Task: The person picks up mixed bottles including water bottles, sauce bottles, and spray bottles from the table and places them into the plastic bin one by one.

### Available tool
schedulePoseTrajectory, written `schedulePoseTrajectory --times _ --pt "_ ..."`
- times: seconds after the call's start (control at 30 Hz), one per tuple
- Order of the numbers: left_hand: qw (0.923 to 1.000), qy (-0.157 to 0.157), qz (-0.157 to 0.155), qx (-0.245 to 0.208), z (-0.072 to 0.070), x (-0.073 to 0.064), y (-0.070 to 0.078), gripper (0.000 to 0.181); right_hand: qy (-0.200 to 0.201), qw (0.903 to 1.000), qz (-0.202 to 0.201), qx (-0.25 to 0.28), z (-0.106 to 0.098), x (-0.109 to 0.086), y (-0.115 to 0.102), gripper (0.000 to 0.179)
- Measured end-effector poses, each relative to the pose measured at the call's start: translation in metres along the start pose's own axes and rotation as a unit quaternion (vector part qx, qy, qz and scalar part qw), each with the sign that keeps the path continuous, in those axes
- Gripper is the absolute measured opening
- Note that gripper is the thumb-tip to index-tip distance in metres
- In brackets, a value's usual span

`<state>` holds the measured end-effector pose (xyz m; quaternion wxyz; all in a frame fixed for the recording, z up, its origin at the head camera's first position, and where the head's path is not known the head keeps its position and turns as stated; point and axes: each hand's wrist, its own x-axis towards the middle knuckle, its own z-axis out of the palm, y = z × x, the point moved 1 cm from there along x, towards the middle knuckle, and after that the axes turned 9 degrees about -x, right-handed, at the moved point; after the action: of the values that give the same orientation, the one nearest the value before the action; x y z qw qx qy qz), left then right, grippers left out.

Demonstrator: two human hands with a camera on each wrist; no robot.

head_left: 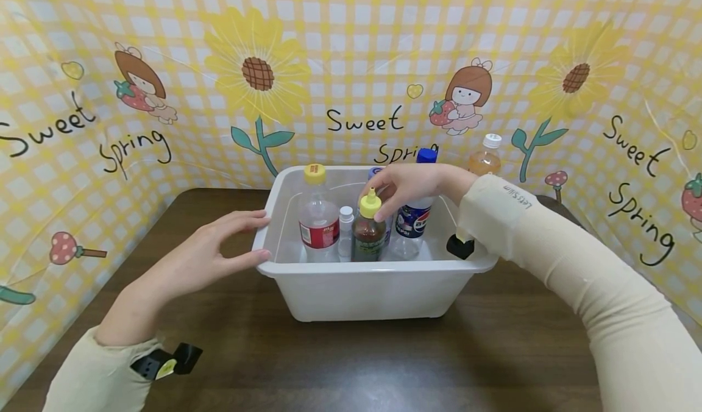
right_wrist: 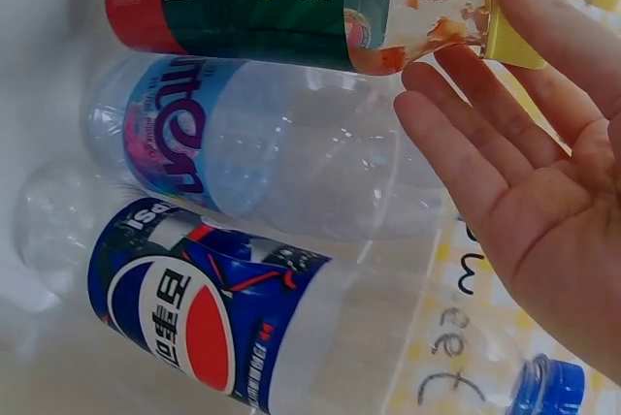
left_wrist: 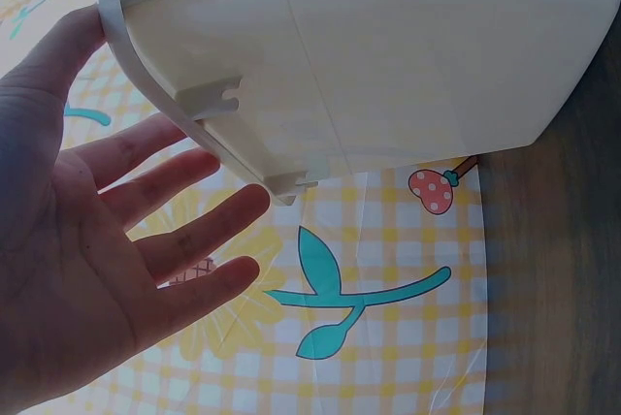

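Note:
Inside a white plastic tub stands a squeeze sauce bottle with a yellow nozzle cap and a green label. My right hand reaches over the tub from the right and pinches this bottle near its cap, the thumb on one side and the fingers behind; the right wrist view shows reddish residue in its neck. My left hand rests its thumb and fingertips against the tub's left rim. In the left wrist view the fingers are spread and mostly straight, palm toward the tub.
Also in the tub are a clear bottle with yellow cap and red label, a small white-capped bottle, a blue-labelled bottle and a Pepsi bottle. Behind the right forearm stands a white-capped bottle of orange drink. A patterned cloth surrounds the table.

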<state>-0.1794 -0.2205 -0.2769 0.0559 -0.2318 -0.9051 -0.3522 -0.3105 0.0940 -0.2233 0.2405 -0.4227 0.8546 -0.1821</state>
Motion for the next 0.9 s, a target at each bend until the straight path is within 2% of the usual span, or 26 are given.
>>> schedulePoseTrajectory --times 0.47,0.9 --pt "1.0000 -0.001 -0.001 -0.002 0.000 0.001 -0.001 0.058 -0.017 0.9991 0.028 -0.029 0.011 0.013 0.000 0.039" --pt "1.0000 -0.001 -0.004 -0.003 0.000 0.000 -0.001 0.059 -0.026 0.9983 0.024 -0.047 0.019 0.019 0.002 0.040"
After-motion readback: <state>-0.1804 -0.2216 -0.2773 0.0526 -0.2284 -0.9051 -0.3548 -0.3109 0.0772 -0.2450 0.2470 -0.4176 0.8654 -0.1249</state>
